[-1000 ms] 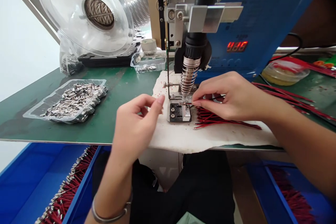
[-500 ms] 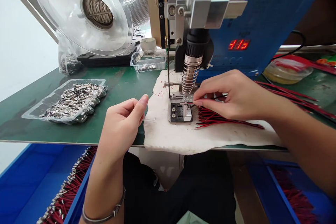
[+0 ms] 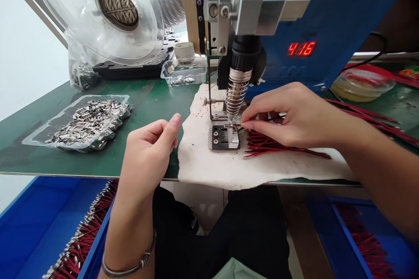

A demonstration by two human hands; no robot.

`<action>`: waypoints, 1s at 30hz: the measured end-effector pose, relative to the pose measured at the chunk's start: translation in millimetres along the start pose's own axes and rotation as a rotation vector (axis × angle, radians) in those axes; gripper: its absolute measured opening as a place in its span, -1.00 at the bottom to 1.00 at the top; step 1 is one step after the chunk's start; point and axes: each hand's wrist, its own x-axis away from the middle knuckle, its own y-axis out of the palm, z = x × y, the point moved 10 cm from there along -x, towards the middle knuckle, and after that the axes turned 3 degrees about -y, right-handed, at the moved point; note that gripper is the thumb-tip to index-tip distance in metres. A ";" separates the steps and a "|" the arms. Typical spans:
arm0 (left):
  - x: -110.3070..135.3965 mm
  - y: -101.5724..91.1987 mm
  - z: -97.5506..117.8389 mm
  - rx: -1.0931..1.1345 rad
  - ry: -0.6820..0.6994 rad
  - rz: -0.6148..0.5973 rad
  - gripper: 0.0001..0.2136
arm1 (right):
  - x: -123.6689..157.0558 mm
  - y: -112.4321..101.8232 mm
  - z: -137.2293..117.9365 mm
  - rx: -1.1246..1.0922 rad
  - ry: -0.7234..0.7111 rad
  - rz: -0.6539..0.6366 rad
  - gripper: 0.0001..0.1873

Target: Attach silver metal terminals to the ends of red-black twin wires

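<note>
Between thumb and fingers, my right hand (image 3: 284, 115) pinches a thin red and black wire. The wire's end lies at a small metal fixture (image 3: 233, 138) under the spring-wrapped soldering tip (image 3: 237, 89) of a blue machine (image 3: 294, 17). Below the hand a bundle of red and black wires (image 3: 262, 144) rests on a white cloth (image 3: 212, 168). My left hand (image 3: 150, 152) hovers at the cloth's left edge, closed, with the thumb against curled fingers. Whatever it may hold is hidden.
A clear tray (image 3: 36, 139) of small metal connectors stands at left, beyond it a clear fume-hood disc (image 3: 78, 8). Blue bins (image 3: 19, 226) with finished-looking wires sit below the table edge. More red wires (image 3: 363, 113) and a round plastic tub (image 3: 362, 87) lie at right.
The view has shifted slightly. Both hands keep nearly the same places and poses. The red display, blurred before, now reads 416.
</note>
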 end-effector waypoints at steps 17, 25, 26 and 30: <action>3.7 1.0 7.0 -0.099 0.008 -0.014 -0.52 | 0.5 0.0 1.0 -0.002 0.014 0.004 -0.84; 3.5 2.2 6.0 -0.102 -0.003 -0.026 -0.51 | 0.3 1.3 0.3 -0.008 0.021 -0.006 -0.83; 3.5 2.1 5.8 -0.103 -0.005 -0.026 -0.52 | 0.3 1.3 0.1 -0.007 0.019 -0.007 -0.83; 3.6 2.3 6.9 -0.114 0.003 -0.028 -0.52 | 0.6 0.0 -1.0 0.009 -0.002 0.003 -0.83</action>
